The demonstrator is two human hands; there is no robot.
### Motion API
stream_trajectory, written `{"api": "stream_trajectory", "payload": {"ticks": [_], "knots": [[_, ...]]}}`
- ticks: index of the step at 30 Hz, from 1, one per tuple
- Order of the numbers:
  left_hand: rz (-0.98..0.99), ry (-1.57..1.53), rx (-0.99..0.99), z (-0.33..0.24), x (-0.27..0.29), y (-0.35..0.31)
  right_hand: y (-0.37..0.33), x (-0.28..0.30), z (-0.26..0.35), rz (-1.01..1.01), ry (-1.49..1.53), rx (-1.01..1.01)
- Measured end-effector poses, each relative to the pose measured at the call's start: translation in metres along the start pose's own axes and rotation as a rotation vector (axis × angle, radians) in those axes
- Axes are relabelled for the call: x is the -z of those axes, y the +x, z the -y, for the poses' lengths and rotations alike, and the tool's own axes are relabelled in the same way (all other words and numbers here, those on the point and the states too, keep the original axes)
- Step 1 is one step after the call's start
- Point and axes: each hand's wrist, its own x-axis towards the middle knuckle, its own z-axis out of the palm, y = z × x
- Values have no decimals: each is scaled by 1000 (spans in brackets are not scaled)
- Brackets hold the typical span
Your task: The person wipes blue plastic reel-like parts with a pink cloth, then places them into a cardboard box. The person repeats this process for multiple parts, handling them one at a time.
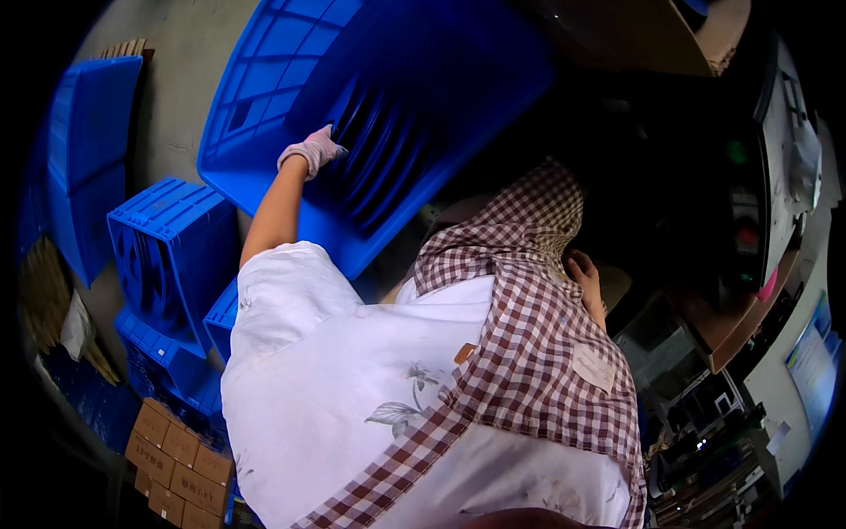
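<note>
My left hand (310,152), in a pale pinkish glove, reaches into a large tilted blue plastic crate (251,93) at the upper left. Its thumb and finger stand apart beside the nearest of several dark blue round discs (374,159), which are lined up on edge inside the crate. Whether the glove touches that disc I cannot tell. My right hand (586,280) is bare, its fingers loosely curled and slightly apart by the edge of my brown-and-white checked apron (538,344). Nothing shows in it; the surroundings there are very dark.
More blue crates (172,212) stand at the left, one with similar discs inside. Brown cardboard boxes (181,467) are stacked at the lower left. A dark machine (745,212) with small lights and a cardboard edge (731,339) are at the right. An open carton (723,35) overhangs the top right.
</note>
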Motion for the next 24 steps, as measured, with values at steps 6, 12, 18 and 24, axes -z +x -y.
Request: {"api": "stream_trajectory", "payload": {"ticks": [6,12,18,24], "knots": [[8,158,54,80,-37,82,14,-24,-15,0,52,-15],[9,81,185,-23,37,-10,8,-54,15,-103,105,-28],[-809,-533,-983,-187,153,-67,41,-50,-21,-39,243,-64],[-1266,246,-1310,-398,282,-152,49,-66,-3,-101,268,-4]]}}
